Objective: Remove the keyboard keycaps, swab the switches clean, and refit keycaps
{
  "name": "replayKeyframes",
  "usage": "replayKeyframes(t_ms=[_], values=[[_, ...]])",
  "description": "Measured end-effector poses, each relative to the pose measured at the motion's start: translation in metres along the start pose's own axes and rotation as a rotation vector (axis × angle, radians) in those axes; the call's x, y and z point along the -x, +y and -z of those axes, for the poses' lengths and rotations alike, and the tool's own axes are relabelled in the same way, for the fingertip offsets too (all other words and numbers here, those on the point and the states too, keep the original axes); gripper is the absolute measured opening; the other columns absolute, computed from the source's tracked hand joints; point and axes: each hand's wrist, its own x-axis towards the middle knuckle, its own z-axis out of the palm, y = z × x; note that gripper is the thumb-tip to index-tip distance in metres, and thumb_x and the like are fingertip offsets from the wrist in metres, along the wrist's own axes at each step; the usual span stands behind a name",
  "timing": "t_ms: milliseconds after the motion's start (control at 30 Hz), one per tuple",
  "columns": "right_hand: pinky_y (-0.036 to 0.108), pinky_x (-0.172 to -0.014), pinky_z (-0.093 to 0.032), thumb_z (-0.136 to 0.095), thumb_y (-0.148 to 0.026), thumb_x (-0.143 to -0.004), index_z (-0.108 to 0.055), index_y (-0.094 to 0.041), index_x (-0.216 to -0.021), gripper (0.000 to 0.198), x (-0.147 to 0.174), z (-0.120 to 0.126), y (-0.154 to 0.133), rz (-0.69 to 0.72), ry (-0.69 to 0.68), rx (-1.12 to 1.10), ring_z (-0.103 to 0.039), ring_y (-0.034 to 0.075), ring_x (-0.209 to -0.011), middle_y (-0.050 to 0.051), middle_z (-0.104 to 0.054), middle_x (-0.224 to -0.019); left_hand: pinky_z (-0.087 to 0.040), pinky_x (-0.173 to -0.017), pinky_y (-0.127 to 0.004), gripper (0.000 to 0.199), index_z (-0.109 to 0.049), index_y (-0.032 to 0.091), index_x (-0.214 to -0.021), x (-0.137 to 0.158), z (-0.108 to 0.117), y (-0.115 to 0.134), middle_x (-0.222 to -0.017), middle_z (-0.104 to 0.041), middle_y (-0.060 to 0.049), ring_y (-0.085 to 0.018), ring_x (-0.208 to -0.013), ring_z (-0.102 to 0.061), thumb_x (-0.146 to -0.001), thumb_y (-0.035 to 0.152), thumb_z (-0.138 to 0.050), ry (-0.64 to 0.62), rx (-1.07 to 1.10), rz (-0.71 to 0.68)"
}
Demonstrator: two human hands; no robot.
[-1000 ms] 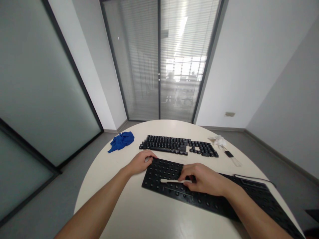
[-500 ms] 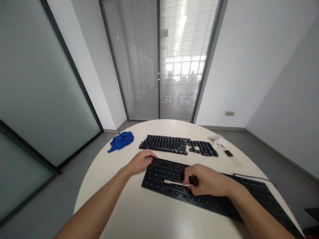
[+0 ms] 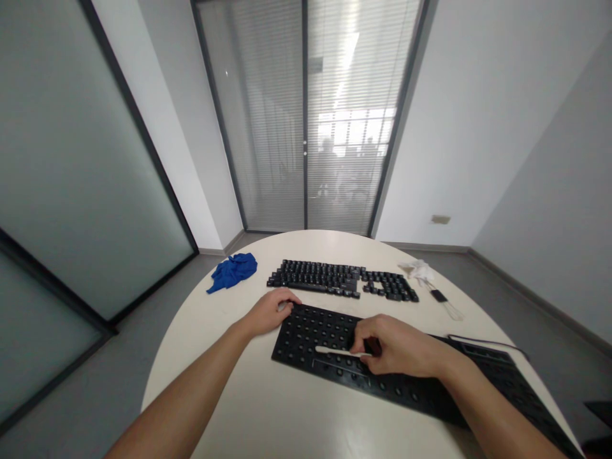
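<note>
A black keyboard [image 3: 329, 325] with its keycaps off lies slantwise on the table, its key posts showing. My left hand [image 3: 270, 312] grips its far left corner, the fingers curled at the edge. Pinched between the thumb and fingers of my right hand [image 3: 389, 344] is a slim white swab-like stick [image 3: 332, 350]. The stick lies low over the key posts, its thicker tip pointing left; whether the tip touches the keyboard, I cannot tell. My right hand and forearm cover part of the keyboard's middle.
Black keycaps [image 3: 318, 275] are laid out in keyboard order behind the keyboard. A crumpled blue cloth [image 3: 234, 271] is at the left edge of the round table [image 3: 248, 408]. To the right are a white crumpled item [image 3: 418, 269], a wire tool with a black handle [image 3: 438, 296] and a cable [image 3: 488, 341].
</note>
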Motion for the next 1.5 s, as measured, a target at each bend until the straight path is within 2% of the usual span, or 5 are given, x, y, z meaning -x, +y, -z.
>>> replayKeyframes(t_ms=[200, 533, 1067, 1300, 1500], values=[[0.022, -0.063, -0.04, -0.061, -0.011, -0.069, -0.073, -0.021, -0.086, 0.023, -0.003, -0.001, 0.005, 0.014, 0.082, 0.074, -0.06, 0.014, -0.069, -0.001, -0.071, -0.08, -0.047, -0.091, -0.033, 0.028, -0.073, 0.02, -0.1, -0.001, -0.003, 0.0, -0.1, -0.072, -0.004, -0.02, -0.097, -0.064, -0.085, 0.008, -0.052, 0.002, 0.004, -0.004], [0.022, -0.063, -0.04, -0.061, -0.01, -0.068, -0.073, -0.02, -0.085, 0.023, -0.002, -0.001, 0.005, 0.027, 0.056, 0.072, -0.06, 0.015, -0.07, 0.0, -0.071, -0.081, -0.047, -0.092, -0.033, 0.028, -0.073, 0.021, -0.1, -0.001, -0.002, 0.002, -0.1, -0.072, -0.004, -0.02, -0.098, -0.064, -0.086, 0.009, -0.051, -0.003, -0.005, -0.002], [0.026, -0.075, -0.046, -0.058, -0.019, -0.087, -0.074, -0.023, -0.102, 0.022, -0.005, -0.004, 0.014, 0.085, 0.13, 0.124, -0.065, 0.018, -0.083, 0.003, -0.073, -0.094, -0.047, -0.093, -0.035, 0.027, -0.072, 0.019, -0.099, -0.004, -0.005, 0.003, -0.1, -0.071, -0.005, -0.021, -0.098, -0.064, -0.086, 0.008, -0.051, -0.011, -0.004, 0.005], [0.025, -0.071, -0.044, -0.059, -0.011, -0.077, -0.074, -0.022, -0.091, 0.023, -0.003, 0.0, 0.012, 0.062, 0.133, 0.147, -0.065, 0.018, -0.081, 0.002, -0.073, -0.091, -0.047, -0.092, -0.034, 0.028, -0.071, 0.019, -0.098, -0.003, -0.005, 0.0, -0.1, -0.071, -0.004, -0.02, -0.098, -0.063, -0.084, 0.007, -0.05, -0.013, 0.001, -0.002], [0.027, -0.074, -0.045, -0.057, -0.019, -0.087, -0.075, -0.023, -0.1, 0.023, -0.003, 0.001, 0.011, 0.055, 0.141, 0.148, -0.065, 0.018, -0.082, 0.004, -0.074, -0.096, -0.047, -0.092, -0.034, 0.03, -0.071, 0.019, -0.097, -0.003, -0.002, 0.003, -0.099, -0.07, -0.004, -0.021, -0.098, -0.063, -0.081, 0.005, -0.05, -0.019, -0.009, 0.007]])
